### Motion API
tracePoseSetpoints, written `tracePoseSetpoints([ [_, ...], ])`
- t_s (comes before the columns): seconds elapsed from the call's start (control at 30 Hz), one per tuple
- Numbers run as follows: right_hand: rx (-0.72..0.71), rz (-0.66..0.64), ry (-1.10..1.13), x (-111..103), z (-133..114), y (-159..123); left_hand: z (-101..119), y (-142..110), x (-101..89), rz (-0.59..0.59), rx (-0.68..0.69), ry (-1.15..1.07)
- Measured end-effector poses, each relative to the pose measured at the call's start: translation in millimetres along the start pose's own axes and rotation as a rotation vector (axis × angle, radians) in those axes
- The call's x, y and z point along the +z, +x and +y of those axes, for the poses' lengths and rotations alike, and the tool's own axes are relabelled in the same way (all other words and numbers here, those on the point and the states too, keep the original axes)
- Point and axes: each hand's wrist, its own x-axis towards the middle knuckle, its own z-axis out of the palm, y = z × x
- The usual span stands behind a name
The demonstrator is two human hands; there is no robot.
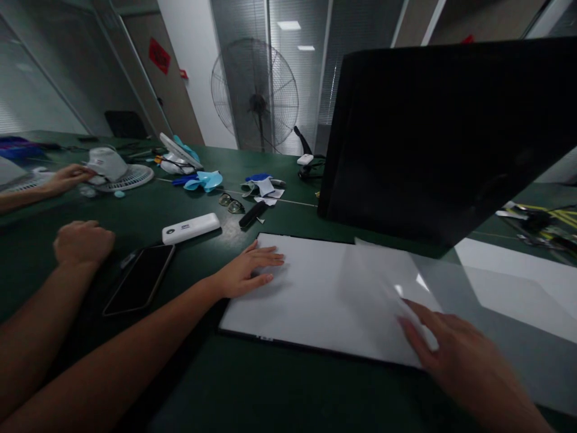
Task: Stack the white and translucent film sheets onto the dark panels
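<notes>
White panel (311,288) on the table (198,385), well in from its far edge | left hand (246,272) spread flat at panel's left edge | right hand (455,355) pinching clear sheet (419,276) | step: likely peeling or laying sheet | next calls for steady panel, firm pinch

Here on the table (193,385), your left hand (250,270) rests on the panel's (311,288) left end, your right (455,355) at its right end, holding film (451,285) that runs off rightward. Behind stands the screen (428,138). Now left: a phone (140,279), a portable device (192,228) just behind it, another person's fist (85,240) further left. Glasses (231,203) lie behind the device; beyond the table, a fan (258,103).
</notes>
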Motion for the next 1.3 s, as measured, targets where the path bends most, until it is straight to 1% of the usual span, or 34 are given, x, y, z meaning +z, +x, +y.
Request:
tracePoseSetpoints([
  [0.07,-0.234,-0.084,0.081,-2.0,-32.3,-1.3,-2.1,0.9,2.3,0.028,-0.023,-0.015],
  [0.13,-0.438,-0.196,0.132,-5.4,-50.6,-2.7,-2.2,2.0,3.4,0.040,-0.044,-0.017],
  [0.17,-0.498,-0.236,0.140,-6.6,-54.5,-3.0,-2.0,2.5,3.5,0.039,-0.053,-0.018],
  [0.2,-0.517,-0.248,0.133,-7.0,-55.0,-2.9,-1.8,3.0,3.5,0.033,-0.059,-0.020],
  [0.23,-0.495,-0.228,0.108,-6.1,-52.5,-2.6,-1.7,3.4,3.4,0.025,-0.062,-0.025],
  [0.27,-0.439,-0.179,0.070,-4.0,-47.5,-2.3,-1.9,3.8,3.4,0.020,-0.061,-0.030],
  [0.3,-0.362,-0.111,0.020,-0.8,-40.5,-2.1,-2.3,4.0,3.5,0.018,-0.055,-0.035],
  [0.37,-0.164,0.032,-0.092,7.8,-23.6,-2.5,-3.7,4.3,4.1,0.023,-0.036,-0.044],
  [0.4,-0.068,0.078,-0.140,12.3,-15.2,-3.2,-4.5,4.3,4.5,0.026,-0.026,-0.046],
  [0.47,0.059,0.091,-0.190,20.3,-1.7,-4.9,-5.7,4.1,4.8,0.038,-0.019,-0.045],
  [0.53,0.086,0.049,-0.182,25.5,4.7,-5.9,-6.2,3.4,4.2,0.072,-0.021,-0.043],
  [0.63,0.021,0.028,-0.139,27.5,0.7,-5.4,-6.3,2.4,2.0,0.157,-0.014,-0.068],
  [0.77,-0.174,0.005,-0.042,24.1,-16.7,-5.5,-7.3,2.9,2.4,0.227,-0.047,-0.103],
  [0.83,-0.266,-0.037,0.010,22.3,-24.8,-6.3,-8.9,4.1,5.1,0.261,-0.099,-0.083],
  [0.9,-0.357,-0.124,0.056,21.0,-31.3,-6.8,-11.0,5.7,8.5,0.290,-0.151,-0.053],
  [1.0,-0.438,-0.270,0.106,18.6,-37.3,-6.3,-13.9,7.1,12.5,0.270,-0.191,-0.015],
  [1.13,-0.437,-0.381,0.174,13.9,-38.6,-4.4,-16.1,7.0,14.1,0.210,-0.188,0.032],
  [1.23,-0.450,-0.435,0.202,12.6,-36.1,-2.6,-16.4,6.8,13.6,0.197,-0.173,0.046],
  [1.3,-0.467,-0.424,0.216,14.1,-32.8,-1.6,-16.1,7.0,12.9,0.175,-0.163,0.056],
])
